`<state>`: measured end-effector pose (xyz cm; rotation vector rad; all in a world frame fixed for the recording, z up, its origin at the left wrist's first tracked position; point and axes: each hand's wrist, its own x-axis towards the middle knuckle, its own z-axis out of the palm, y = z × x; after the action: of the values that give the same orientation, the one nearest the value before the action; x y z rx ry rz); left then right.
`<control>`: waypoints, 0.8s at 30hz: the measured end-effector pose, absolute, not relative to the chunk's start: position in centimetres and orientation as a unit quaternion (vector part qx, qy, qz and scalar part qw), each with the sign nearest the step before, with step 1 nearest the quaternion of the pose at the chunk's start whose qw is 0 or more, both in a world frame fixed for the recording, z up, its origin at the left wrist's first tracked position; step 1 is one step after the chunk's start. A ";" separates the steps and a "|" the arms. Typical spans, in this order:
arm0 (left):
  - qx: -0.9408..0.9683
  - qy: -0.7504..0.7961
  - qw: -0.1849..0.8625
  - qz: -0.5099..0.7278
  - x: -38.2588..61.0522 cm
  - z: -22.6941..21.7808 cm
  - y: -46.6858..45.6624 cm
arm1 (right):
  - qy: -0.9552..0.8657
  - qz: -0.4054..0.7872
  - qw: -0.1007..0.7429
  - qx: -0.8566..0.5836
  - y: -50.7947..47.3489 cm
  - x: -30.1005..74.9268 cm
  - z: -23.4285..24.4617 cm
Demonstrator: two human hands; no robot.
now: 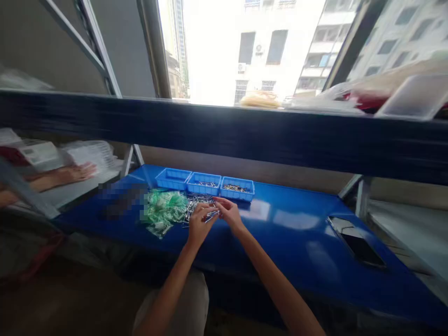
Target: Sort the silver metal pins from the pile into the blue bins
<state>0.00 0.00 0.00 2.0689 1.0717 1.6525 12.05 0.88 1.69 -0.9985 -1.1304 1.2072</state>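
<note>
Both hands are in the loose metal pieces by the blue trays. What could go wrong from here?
1. The small metal pieces lie loose against the green bags; a sweep of the left hand could push some in among them.
2. The blue trays stand close behind the right hand; a knock might spill what lies in them.
3. Pieces could roll across the smooth blue table and off its near edge.
</note>
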 end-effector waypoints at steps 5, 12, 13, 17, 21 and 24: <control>0.677 0.411 0.134 0.596 -0.1 0.4 -0.3 | -0.453 0.523 0.554 -0.463 1.2 12.7 1.6; 0.563 0.494 0.203 0.631 -0.4 0.7 0.0 | -0.511 0.510 0.539 -0.434 0.4 12.5 2.1; 0.556 0.497 0.208 0.634 -0.4 0.8 0.1 | -0.523 0.510 0.534 -0.426 0.3 12.5 2.1; 0.557 0.490 0.213 0.636 -0.3 1.0 -0.1 | -0.545 0.523 0.511 -0.410 0.2 12.7 2.3; 0.567 0.491 0.231 0.620 -0.6 0.9 -0.3 | -0.557 0.531 0.493 -0.405 0.0 13.2 2.8; 0.538 0.510 0.244 0.625 -0.7 0.7 0.1 | -0.559 0.521 0.495 -0.413 0.0 13.2 2.8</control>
<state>-0.69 0.13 0.73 1.4692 1.3933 1.7059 13.19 0.01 2.80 -1.0021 -1.3538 1.2637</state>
